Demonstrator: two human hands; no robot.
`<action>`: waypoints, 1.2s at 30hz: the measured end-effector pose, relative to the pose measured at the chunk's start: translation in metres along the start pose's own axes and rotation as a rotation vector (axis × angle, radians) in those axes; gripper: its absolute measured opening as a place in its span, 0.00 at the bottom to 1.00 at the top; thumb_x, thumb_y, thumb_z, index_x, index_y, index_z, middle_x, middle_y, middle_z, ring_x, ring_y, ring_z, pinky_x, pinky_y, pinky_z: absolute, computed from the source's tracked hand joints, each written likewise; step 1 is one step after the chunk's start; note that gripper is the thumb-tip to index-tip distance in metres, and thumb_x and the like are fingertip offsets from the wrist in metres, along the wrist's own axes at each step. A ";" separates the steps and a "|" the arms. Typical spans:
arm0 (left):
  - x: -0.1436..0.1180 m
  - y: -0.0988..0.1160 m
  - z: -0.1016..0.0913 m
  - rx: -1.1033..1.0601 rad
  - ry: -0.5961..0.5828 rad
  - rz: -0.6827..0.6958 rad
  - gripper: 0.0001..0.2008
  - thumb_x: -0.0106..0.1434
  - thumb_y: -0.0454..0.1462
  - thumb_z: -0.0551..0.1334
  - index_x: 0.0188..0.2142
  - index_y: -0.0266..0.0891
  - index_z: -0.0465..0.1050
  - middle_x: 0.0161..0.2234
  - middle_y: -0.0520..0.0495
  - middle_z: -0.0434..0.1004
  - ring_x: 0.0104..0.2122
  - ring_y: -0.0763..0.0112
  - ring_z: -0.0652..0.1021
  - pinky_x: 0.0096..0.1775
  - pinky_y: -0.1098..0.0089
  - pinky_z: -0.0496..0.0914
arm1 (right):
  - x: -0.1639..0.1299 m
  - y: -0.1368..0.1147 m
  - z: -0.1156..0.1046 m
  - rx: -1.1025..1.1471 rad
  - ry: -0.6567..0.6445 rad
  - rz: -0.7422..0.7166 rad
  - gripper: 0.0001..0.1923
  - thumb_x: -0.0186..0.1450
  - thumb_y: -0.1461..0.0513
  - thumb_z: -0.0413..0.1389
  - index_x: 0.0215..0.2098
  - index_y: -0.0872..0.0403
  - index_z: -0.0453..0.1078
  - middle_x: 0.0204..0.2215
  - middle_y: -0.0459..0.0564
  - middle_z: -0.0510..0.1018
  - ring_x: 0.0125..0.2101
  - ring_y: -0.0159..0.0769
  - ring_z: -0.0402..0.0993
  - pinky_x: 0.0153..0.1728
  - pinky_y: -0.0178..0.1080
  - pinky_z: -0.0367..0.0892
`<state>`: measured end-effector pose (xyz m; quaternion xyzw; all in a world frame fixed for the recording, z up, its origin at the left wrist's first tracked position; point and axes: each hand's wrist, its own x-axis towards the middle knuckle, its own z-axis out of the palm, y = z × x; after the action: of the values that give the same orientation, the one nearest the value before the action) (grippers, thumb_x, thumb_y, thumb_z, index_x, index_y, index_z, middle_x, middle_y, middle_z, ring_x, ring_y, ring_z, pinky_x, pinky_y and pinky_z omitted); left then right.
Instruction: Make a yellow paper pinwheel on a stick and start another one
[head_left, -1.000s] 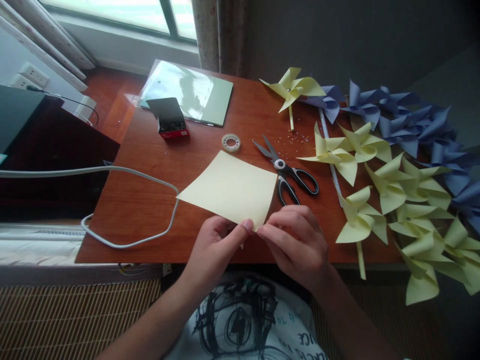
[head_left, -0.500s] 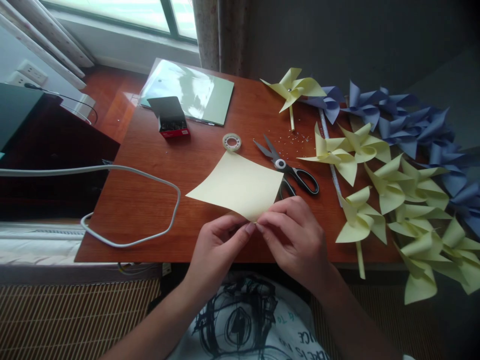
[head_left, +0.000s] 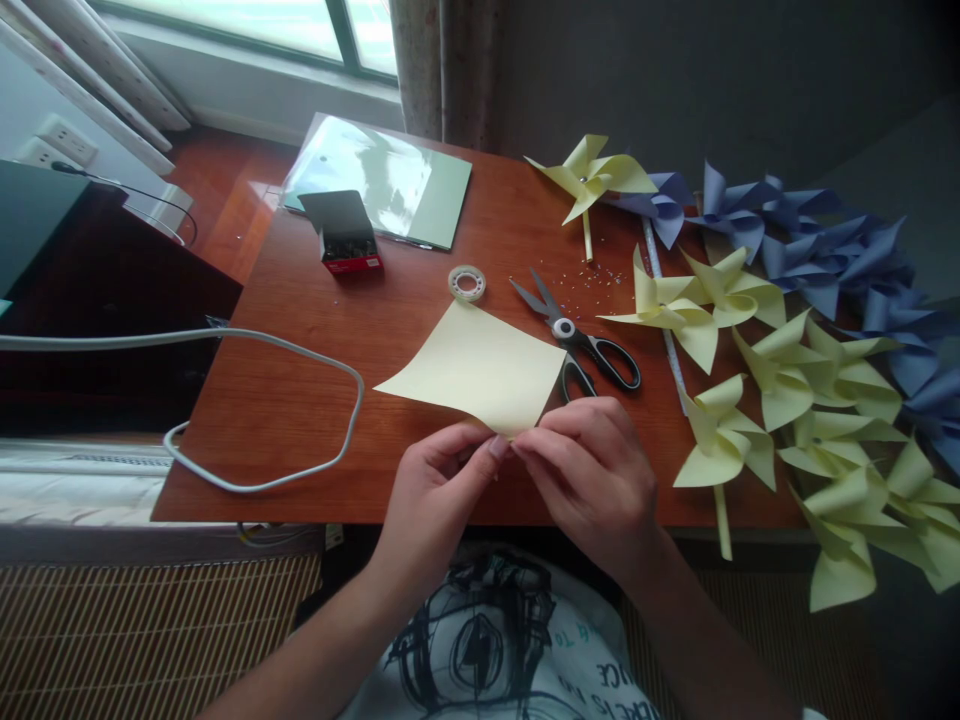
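A square sheet of pale yellow paper (head_left: 480, 365) lies slanted in front of me, its near corner pinched between both hands. My left hand (head_left: 442, 480) grips that corner from the left, thumb on top. From the right, my right hand (head_left: 596, 470) holds the same corner, fingertips pressed together; the corner itself is mostly hidden by the fingers and seems curled. Black-handled scissors (head_left: 570, 335) lie partly spread just beyond my right hand. A roll of clear tape (head_left: 466, 284) sits by the sheet's far corner.
Yellow paper pinwheels (head_left: 724, 440) and blue paper pinwheels (head_left: 810, 250) crowd the right side. An opened small red box (head_left: 351, 250) stands near a plastic sleeve of green paper (head_left: 450, 200). A white cable (head_left: 300, 345) loops across the left. Small paper bits are scattered near the scissors.
The fingers have shifted slightly at the near corner, and my right fingertips have curled in more. The sheet stays almost in place.
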<state>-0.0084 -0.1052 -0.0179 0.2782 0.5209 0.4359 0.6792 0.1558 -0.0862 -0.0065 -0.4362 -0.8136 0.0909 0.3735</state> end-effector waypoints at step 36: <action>-0.002 -0.002 -0.001 0.120 0.000 0.111 0.08 0.64 0.41 0.69 0.33 0.39 0.80 0.30 0.51 0.79 0.32 0.73 0.74 0.35 0.75 0.67 | 0.034 0.012 -0.014 0.329 -0.368 0.512 0.12 0.59 0.67 0.67 0.37 0.51 0.70 0.34 0.43 0.74 0.32 0.33 0.67 0.33 0.36 0.63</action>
<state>-0.0090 -0.1081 -0.0193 0.3469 0.5296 0.4410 0.6361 0.1617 -0.0548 0.0152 -0.5364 -0.7058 0.3888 0.2510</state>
